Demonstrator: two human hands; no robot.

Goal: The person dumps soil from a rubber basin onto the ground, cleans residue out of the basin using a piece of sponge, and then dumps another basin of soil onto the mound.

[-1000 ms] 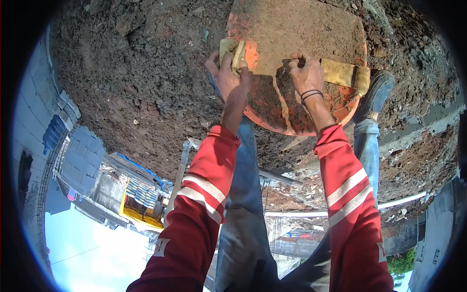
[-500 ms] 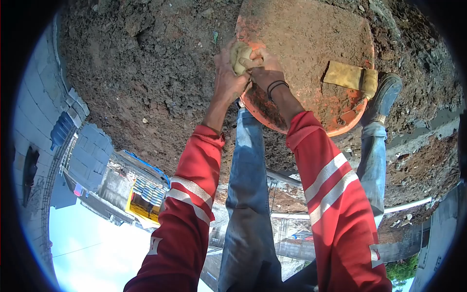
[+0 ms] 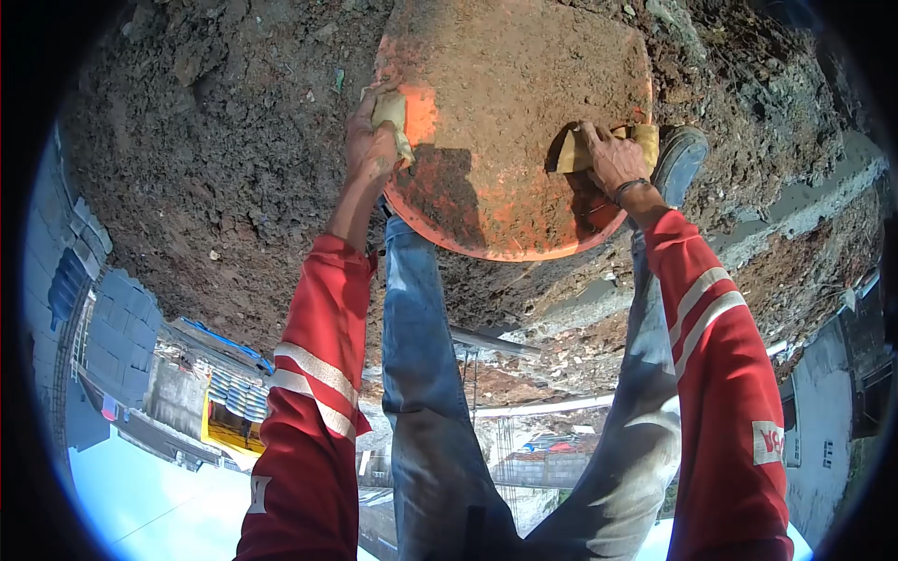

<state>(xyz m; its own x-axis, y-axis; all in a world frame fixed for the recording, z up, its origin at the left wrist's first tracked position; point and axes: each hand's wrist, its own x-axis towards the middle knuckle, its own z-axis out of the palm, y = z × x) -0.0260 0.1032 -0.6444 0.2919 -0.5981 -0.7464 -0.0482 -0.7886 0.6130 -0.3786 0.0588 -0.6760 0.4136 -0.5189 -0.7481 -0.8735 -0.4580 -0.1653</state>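
Brown soil (image 3: pixel 234 168), rough and lumpy, spreads all around you. On it lies the tray (image 3: pixel 524 84), orange and round-edged at your end, just in front of your legs (image 3: pixel 426 318) in blue jeans. Dirt cakes most of its face; a brighter orange patch shows beside your left hand, with more colour along the near rim. Your red sleeves (image 3: pixel 313 360) reach down to either side of it.

Your left hand (image 3: pixel 368 145) is closed on the left cloth (image 3: pixel 393 117), pressing it against the tray's left edge. Your right hand (image 3: pixel 615 159) bends over the right cloth (image 3: pixel 644 142) by the right rim, fingers curled down onto it; you cannot be told from this angle whether it truly grips. Your shoe (image 3: pixel 681 164) stands just beyond that rim, close to the cloth.

As for progress, both sides have a cloth and a hand in place. The left looks settled; the right seems less finished, since one end of its cloth sticks out past your fingers over the tray's face. The tray appears to rest on the ground, its dirt not cleaned off. Smallest of all, a dark band (image 3: pixel 629 190) circles your right wrist.
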